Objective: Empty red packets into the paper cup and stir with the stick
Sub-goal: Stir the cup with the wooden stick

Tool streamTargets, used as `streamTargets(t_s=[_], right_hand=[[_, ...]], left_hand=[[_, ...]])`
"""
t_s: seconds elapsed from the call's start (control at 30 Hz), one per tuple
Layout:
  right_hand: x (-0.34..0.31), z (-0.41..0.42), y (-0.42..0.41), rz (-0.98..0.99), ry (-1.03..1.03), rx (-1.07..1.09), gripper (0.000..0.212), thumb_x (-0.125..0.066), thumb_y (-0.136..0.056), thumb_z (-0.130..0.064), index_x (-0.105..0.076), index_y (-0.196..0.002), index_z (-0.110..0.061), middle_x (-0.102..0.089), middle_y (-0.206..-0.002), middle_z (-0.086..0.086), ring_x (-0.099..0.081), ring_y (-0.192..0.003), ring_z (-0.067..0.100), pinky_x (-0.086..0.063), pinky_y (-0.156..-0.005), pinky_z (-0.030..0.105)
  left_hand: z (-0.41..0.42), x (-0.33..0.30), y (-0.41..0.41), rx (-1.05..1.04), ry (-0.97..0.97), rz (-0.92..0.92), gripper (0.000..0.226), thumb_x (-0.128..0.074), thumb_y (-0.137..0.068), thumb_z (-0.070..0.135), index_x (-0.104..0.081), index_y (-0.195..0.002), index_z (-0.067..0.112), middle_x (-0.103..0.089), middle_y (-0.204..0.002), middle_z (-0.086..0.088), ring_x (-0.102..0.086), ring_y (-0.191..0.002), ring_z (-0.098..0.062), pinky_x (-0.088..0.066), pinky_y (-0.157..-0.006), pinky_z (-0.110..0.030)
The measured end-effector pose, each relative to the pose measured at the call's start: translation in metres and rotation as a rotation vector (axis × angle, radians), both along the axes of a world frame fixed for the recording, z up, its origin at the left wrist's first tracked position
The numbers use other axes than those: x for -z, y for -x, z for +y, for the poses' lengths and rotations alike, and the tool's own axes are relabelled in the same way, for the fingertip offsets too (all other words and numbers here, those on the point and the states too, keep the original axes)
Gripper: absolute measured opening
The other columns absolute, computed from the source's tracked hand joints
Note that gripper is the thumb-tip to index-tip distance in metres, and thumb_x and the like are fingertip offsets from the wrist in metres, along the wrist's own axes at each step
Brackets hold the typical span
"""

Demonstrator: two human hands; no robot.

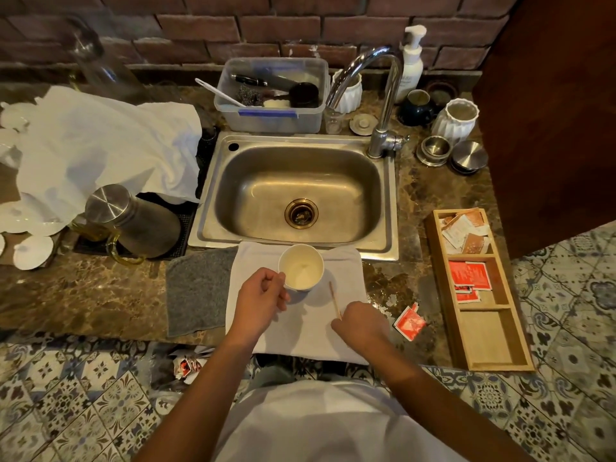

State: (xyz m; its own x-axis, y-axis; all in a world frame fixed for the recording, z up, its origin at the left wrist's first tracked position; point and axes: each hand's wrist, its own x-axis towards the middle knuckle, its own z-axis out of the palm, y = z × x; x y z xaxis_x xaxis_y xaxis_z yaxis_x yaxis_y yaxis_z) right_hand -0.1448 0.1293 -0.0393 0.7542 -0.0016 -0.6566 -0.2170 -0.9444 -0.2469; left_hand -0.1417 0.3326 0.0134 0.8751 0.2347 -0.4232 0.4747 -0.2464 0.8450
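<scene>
A white paper cup (301,266) stands on a white cloth (316,323) just in front of the sink. My left hand (260,296) grips the cup's near left side. A thin wooden stick (334,299) lies on the cloth right of the cup; my right hand (361,323) pinches its near end. A torn red packet (410,322) lies on the counter to the right of my right hand. More red packets (468,276) sit in the middle compartment of a wooden tray (485,335).
A steel sink (296,191) with a tap (383,95) is behind the cup. A grey cloth (196,288) lies left of the white one. A steel canister (133,218) and white towel (100,141) are at left. Jars and lids stand at back right.
</scene>
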Motion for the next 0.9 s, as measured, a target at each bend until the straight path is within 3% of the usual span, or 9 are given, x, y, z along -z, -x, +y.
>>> streamTargets(t_s=[0.2, 0.37, 0.53, 0.63, 0.8, 0.9], right_hand=[[-0.02, -0.017, -0.019, -0.079, -0.097, 0.057, 0.024, -0.06, -0.087, -0.041, -0.064, -0.092, -0.018, -0.069, -0.092, 0.0, -0.067, -0.086, 0.022, -0.054, -0.069, 0.032], [-0.042, -0.024, -0.038, -0.225, -0.279, 0.182, 0.012, -0.063, -0.088, -0.03, -0.057, -0.083, -0.021, -0.07, -0.077, -0.001, -0.067, -0.074, 0.019, -0.059, -0.074, 0.041], [-0.068, -0.016, -0.044, -0.345, -0.461, 0.195, 0.006, -0.062, -0.095, -0.026, -0.065, -0.097, -0.021, -0.072, -0.079, -0.005, -0.067, -0.076, 0.015, -0.058, -0.075, 0.04], [-0.083, -0.013, -0.046, -0.427, -0.55, 0.233, 0.004, -0.068, -0.092, -0.022, -0.072, -0.092, -0.023, -0.07, -0.079, -0.009, -0.065, -0.077, 0.012, -0.055, -0.072, 0.034], [-0.091, -0.009, -0.049, -0.4, -0.512, 0.186, 0.008, -0.07, -0.086, -0.021, -0.078, -0.085, -0.023, -0.07, -0.073, -0.011, -0.062, -0.069, 0.008, -0.055, -0.069, 0.033], [-0.088, -0.007, -0.05, -0.359, -0.429, 0.125, 0.008, -0.073, -0.086, -0.031, -0.076, -0.082, -0.024, -0.072, -0.078, -0.009, -0.064, -0.072, 0.009, -0.058, -0.07, 0.035]], left_hand=[[0.001, 0.004, -0.001, -0.005, 0.017, -0.003, 0.024, -0.057, -0.102, 0.024, -0.061, -0.088, 0.004, -0.071, -0.068, -0.01, -0.062, -0.054, -0.02, -0.053, -0.056, -0.045], [0.003, 0.007, 0.0, -0.002, 0.034, -0.003, 0.026, -0.057, -0.102, 0.025, -0.061, -0.086, 0.005, -0.071, -0.071, -0.016, -0.062, -0.055, -0.023, -0.052, -0.058, -0.044], [0.006, 0.01, -0.002, 0.006, 0.032, -0.004, 0.027, -0.056, -0.102, 0.025, -0.062, -0.085, 0.004, -0.072, -0.071, -0.014, -0.063, -0.057, -0.023, -0.053, -0.059, -0.041], [0.005, 0.012, -0.002, 0.002, 0.048, -0.008, 0.028, -0.056, -0.102, 0.024, -0.06, -0.084, 0.003, -0.071, -0.068, -0.011, -0.062, -0.055, -0.021, -0.049, -0.056, -0.036], [0.004, 0.014, 0.0, 0.0, 0.057, -0.024, 0.029, -0.055, -0.103, 0.024, -0.06, -0.085, 0.0, -0.071, -0.07, -0.016, -0.061, -0.053, -0.018, -0.047, -0.053, -0.035], [0.005, 0.016, 0.001, 0.003, 0.059, -0.033, 0.028, -0.055, -0.102, 0.023, -0.06, -0.084, 0.003, -0.071, -0.069, -0.015, -0.061, -0.053, -0.018, -0.049, -0.053, -0.032]])
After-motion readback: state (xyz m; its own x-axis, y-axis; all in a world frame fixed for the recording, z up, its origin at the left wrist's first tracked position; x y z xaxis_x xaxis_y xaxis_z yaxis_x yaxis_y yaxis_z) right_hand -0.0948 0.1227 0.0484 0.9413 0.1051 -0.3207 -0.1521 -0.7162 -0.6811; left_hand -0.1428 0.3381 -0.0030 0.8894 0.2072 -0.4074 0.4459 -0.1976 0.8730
